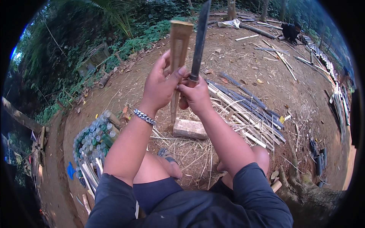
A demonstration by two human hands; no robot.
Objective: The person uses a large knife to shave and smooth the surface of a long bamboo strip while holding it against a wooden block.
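Observation:
My left hand [161, 85] grips an upright bamboo piece [178, 41], whose lower end rests on a wooden block [190, 129] on the ground. My right hand [195, 95] holds the handle of a long dark blade [200, 36] that points upward, right beside the bamboo. A metal bracelet [144, 116] sits on my left wrist. My knees and one sandalled foot [167, 154] show below the hands.
A pile of split bamboo strips [247, 112] lies to the right of the block. A heap of plastic bottles [93, 138] lies at the left. Dirt ground with scraps and poles stretches ahead; a dark crouched figure [291, 32] is far back right. Greenery borders the left.

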